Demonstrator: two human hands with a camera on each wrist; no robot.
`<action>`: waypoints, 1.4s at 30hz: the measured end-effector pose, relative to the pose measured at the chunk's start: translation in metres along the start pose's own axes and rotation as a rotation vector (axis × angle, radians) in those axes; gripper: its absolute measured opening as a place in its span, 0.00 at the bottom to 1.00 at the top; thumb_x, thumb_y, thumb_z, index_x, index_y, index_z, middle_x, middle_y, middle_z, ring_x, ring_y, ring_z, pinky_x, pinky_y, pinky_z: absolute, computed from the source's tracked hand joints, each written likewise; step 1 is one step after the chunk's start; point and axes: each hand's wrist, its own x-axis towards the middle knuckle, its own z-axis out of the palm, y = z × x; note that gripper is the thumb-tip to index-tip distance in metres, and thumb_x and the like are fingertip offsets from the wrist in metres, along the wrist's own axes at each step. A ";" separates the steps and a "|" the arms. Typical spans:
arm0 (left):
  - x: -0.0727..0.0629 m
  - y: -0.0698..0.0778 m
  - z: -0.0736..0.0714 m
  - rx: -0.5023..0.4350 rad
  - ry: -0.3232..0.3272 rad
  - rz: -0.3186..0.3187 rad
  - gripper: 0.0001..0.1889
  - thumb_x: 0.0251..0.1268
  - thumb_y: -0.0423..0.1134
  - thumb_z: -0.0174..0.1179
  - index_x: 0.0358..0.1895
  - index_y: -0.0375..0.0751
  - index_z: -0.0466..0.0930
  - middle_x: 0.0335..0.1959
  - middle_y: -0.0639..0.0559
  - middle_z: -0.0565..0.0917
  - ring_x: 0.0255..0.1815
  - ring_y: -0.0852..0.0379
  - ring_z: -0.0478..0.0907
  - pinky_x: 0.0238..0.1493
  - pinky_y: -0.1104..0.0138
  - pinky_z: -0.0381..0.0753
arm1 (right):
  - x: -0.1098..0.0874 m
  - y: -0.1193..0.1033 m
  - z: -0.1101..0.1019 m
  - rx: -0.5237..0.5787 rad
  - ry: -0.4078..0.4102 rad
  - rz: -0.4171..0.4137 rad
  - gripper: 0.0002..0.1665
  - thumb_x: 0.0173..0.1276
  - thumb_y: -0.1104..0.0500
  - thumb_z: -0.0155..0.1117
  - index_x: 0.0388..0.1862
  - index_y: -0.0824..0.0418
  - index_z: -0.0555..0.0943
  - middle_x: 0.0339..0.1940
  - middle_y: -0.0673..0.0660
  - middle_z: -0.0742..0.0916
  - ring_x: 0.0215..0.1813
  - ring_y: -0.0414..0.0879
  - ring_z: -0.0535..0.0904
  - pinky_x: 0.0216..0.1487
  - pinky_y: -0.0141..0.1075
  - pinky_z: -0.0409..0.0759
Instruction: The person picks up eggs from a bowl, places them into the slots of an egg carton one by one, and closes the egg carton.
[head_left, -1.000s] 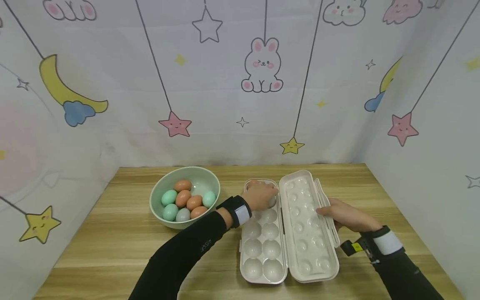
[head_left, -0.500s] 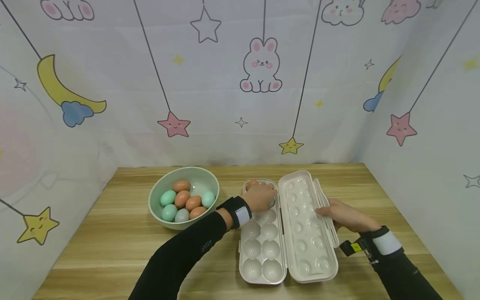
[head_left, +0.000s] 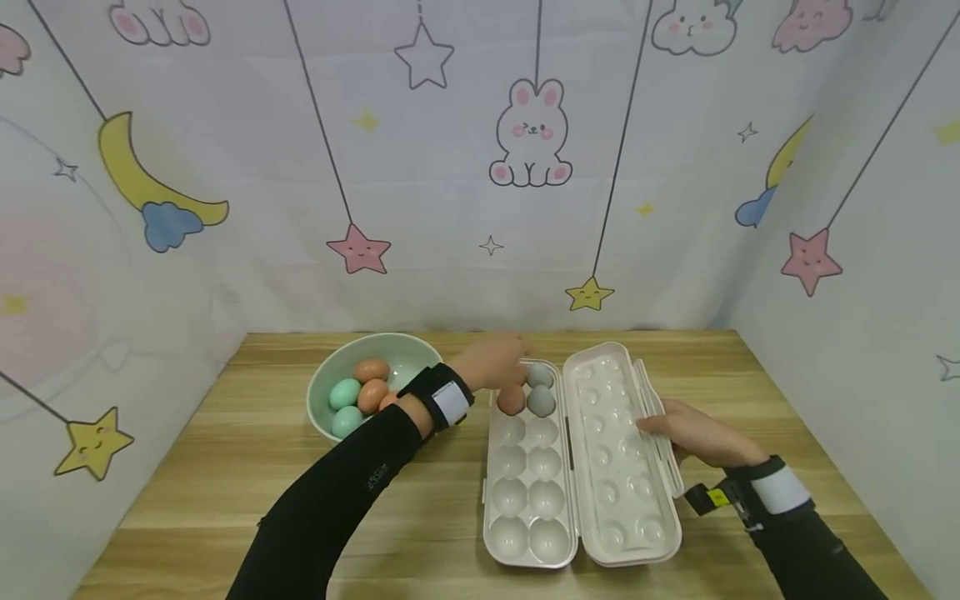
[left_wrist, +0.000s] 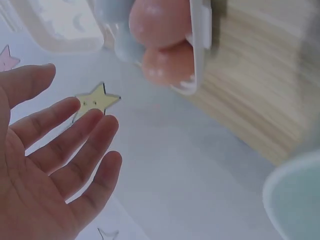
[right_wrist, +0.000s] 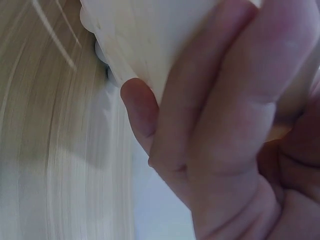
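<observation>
My left hand [head_left: 489,362] hovers beside the far left corner of the white egg box [head_left: 510,497], its fingers spread and holding nothing in the left wrist view. The box's far end holds a brown egg [head_left: 512,400] and a grey egg [head_left: 541,402], with another grey egg [head_left: 538,375] behind. A second brown egg [left_wrist: 167,64] shows in the left wrist view, mostly covered by my hand in the head view. My right hand [head_left: 707,433] grips the outer edge of the opened lid [head_left: 622,467], thumb on top and fingers beneath.
Left of the box stands a pale green bowl [head_left: 322,367] with several brown and green eggs, partly hidden by my left forearm. All of it rests on a wooden table [head_left: 225,492]. A white printed curtain [head_left: 420,167] rises behind the table's back edge and at both sides.
My left hand has let go at the box's far end and moved left and up, uncovering the eggs there. The right hand keeps its hold on the lid.
</observation>
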 end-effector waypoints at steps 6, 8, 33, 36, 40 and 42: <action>-0.013 -0.024 -0.017 0.044 0.052 -0.046 0.17 0.70 0.41 0.56 0.56 0.38 0.78 0.54 0.44 0.81 0.54 0.47 0.78 0.53 0.57 0.76 | 0.000 0.001 0.000 -0.002 0.003 0.006 0.39 0.78 0.61 0.42 0.75 0.75 0.36 0.47 0.68 0.82 0.44 0.62 0.84 0.37 0.54 0.83; -0.019 -0.031 -0.022 0.064 0.063 -0.061 0.12 0.70 0.41 0.57 0.49 0.38 0.79 0.47 0.45 0.82 0.47 0.49 0.79 0.48 0.59 0.77 | 0.000 0.002 0.000 -0.006 0.007 0.008 0.38 0.79 0.61 0.42 0.75 0.75 0.37 0.47 0.68 0.82 0.44 0.62 0.84 0.37 0.54 0.83; -0.065 -0.103 0.005 -0.052 -0.258 -0.274 0.09 0.60 0.40 0.66 0.37 0.38 0.80 0.31 0.51 0.78 0.32 0.55 0.72 0.37 0.62 0.73 | 0.000 -0.002 0.000 -0.004 -0.009 0.014 0.37 0.78 0.61 0.41 0.74 0.78 0.38 0.46 0.68 0.82 0.44 0.62 0.84 0.38 0.54 0.83; -0.066 -0.105 0.007 -0.058 -0.261 -0.260 0.13 0.59 0.42 0.69 0.41 0.37 0.82 0.35 0.51 0.81 0.35 0.55 0.74 0.41 0.62 0.75 | 0.001 -0.001 0.000 0.000 -0.005 0.019 0.37 0.78 0.61 0.41 0.74 0.78 0.38 0.46 0.68 0.82 0.44 0.62 0.84 0.38 0.54 0.83; -0.071 -0.104 0.008 -0.124 -0.281 -0.283 0.14 0.55 0.41 0.71 0.40 0.38 0.81 0.35 0.51 0.81 0.36 0.54 0.77 0.39 0.62 0.75 | 0.001 -0.001 0.000 -0.003 -0.006 0.017 0.37 0.79 0.61 0.41 0.74 0.78 0.38 0.46 0.68 0.82 0.44 0.61 0.84 0.38 0.54 0.83; -0.072 -0.104 0.009 -0.153 -0.288 -0.304 0.12 0.54 0.39 0.71 0.39 0.40 0.80 0.32 0.51 0.80 0.34 0.52 0.76 0.37 0.62 0.74 | 0.002 -0.002 0.000 -0.003 -0.006 0.014 0.37 0.79 0.61 0.41 0.74 0.78 0.38 0.46 0.68 0.82 0.44 0.61 0.84 0.38 0.54 0.83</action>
